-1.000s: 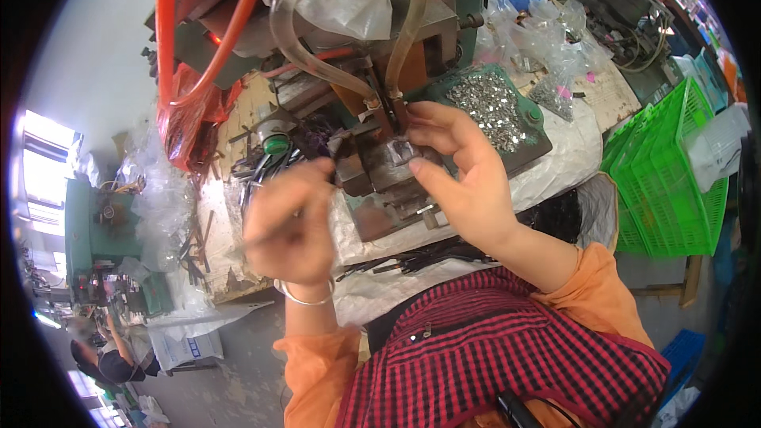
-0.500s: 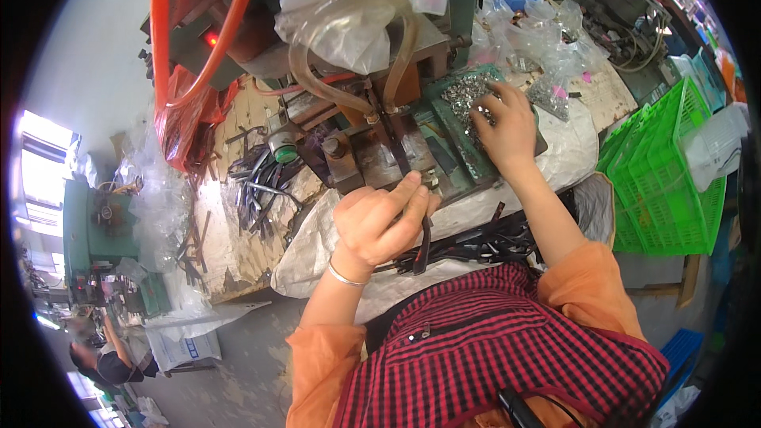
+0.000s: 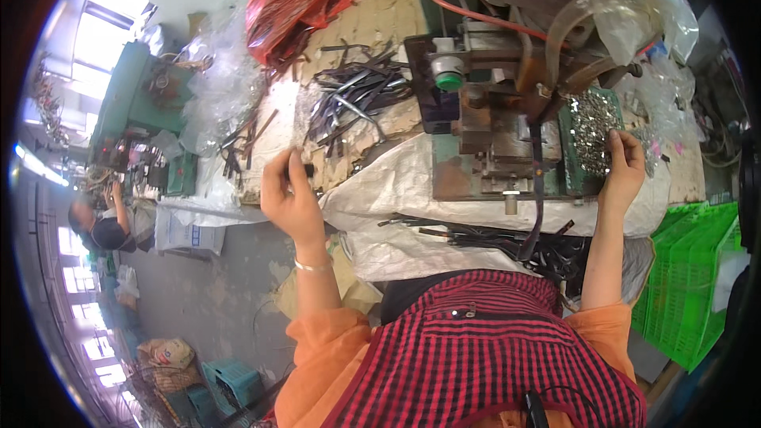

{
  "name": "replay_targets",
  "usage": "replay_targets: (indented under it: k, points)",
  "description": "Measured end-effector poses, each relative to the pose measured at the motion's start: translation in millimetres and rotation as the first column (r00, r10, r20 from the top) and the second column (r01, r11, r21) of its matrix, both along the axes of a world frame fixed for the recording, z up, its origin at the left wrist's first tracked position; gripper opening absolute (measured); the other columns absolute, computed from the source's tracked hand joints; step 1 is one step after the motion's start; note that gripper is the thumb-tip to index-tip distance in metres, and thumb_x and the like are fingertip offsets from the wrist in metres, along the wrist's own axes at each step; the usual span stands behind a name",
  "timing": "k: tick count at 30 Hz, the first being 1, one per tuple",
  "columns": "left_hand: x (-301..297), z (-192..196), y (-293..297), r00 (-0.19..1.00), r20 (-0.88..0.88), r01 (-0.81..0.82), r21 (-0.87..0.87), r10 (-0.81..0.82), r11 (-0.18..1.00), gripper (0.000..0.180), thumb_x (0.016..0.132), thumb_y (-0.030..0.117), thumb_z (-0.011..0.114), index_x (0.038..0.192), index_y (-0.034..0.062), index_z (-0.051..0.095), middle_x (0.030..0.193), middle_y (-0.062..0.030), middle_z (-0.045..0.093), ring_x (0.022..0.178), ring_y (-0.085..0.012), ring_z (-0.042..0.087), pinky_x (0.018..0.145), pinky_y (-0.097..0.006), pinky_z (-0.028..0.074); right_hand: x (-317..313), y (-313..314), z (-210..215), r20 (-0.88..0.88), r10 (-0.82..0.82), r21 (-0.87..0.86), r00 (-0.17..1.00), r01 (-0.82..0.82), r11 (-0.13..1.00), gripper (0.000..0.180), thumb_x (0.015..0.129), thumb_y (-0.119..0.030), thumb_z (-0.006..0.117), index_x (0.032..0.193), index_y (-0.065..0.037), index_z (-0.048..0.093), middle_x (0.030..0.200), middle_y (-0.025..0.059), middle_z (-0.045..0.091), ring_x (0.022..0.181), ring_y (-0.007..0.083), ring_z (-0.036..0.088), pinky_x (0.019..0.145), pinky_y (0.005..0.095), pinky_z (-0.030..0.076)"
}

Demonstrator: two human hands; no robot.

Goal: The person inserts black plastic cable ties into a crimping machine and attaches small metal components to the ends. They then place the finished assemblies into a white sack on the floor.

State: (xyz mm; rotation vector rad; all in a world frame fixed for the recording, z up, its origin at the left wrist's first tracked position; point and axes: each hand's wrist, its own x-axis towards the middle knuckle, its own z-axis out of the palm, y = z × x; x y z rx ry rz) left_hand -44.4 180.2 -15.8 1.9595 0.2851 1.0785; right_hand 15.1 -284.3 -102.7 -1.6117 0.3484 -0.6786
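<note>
At the table's left front edge is my left hand [image 3: 292, 196], its fingers curled together. A small dark piece shows by its fingertips; whether it is held I cannot make out. My right hand [image 3: 625, 170] is at the right edge of a green tray [image 3: 577, 183] of small shiny metal pieces [image 3: 596, 131]. Its fingers are drawn together, and anything between them is too small to tell. Between the hands, a long dark strip [image 3: 539, 198] hangs from the machine [image 3: 507, 139] over the front edge. Left of the machine lies a pile of dark strips [image 3: 357, 103].
More black strips [image 3: 491, 242] lie on white sheeting [image 3: 380, 198] before my apron. A red plastic bag [image 3: 293, 4] sits at the far left of the table. A green crate [image 3: 690, 285] stands at right. Another person [image 3: 111, 218] works at far left.
The view has swung left. My left hand has left the strip at the machine and moved to the table's left edge. My right hand has shifted from over the metal pieces to the tray's edge.
</note>
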Motion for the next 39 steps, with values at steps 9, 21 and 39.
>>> replay_targets:
  k: [9, 21, 39]
  points:
    - [112.1, -71.9, 29.2, 0.873, -0.479, 0.465, 0.763, -0.090, 0.449, 0.018, 0.077, 0.002, 0.066, 0.093, 0.0080, 0.072, 0.095, -0.0090, 0.061, 0.091, -0.0314, 0.061, 0.081, -0.041, 0.050, 10.9, 2.8, 25.7, 0.035, 0.039, -0.180, 0.999, -0.032, 0.983, 0.018, 0.098, -0.012, 0.065, 0.109, 0.002, 0.068, 0.102, 0.0045, 0.070, 0.095, 0.0113, 0.063, 0.088, 0.0254, 0.048]
    - [76.4, -71.3, 61.4, 0.815, -0.531, 0.202, 0.637, 0.233, 0.744, 0.014, 0.092, 0.019, 0.065, 0.096, 0.0060, 0.069, 0.089, -0.0167, 0.070, 0.083, -0.0388, 0.067, 0.074, -0.046, 0.052, -57.4, 33.5, 85.4, -0.102, 0.253, -0.178, 0.962, -0.267, 0.947, 0.025, 0.090, -0.001, 0.069, 0.115, 0.002, 0.069, 0.108, 0.0083, 0.072, 0.102, 0.0151, 0.066, 0.094, 0.0286, 0.049]
    - [62.5, 94.2, -136.6, 0.669, 0.312, 0.691, 0.074, -0.674, 0.719, 0.012, 0.087, -0.011, 0.067, 0.097, -0.0065, 0.062, 0.090, -0.0169, 0.069, 0.081, -0.0241, 0.069, 0.073, -0.030, 0.056, -13.2, 143.8, 122.7, 0.218, 0.456, 0.351, 0.863, -0.505, 0.789, 0.043, 0.090, 0.005, 0.063, 0.131, 0.005, 0.050, 0.115, 0.0114, 0.067, 0.103, 0.0130, 0.065, 0.093, 0.0252, 0.049]
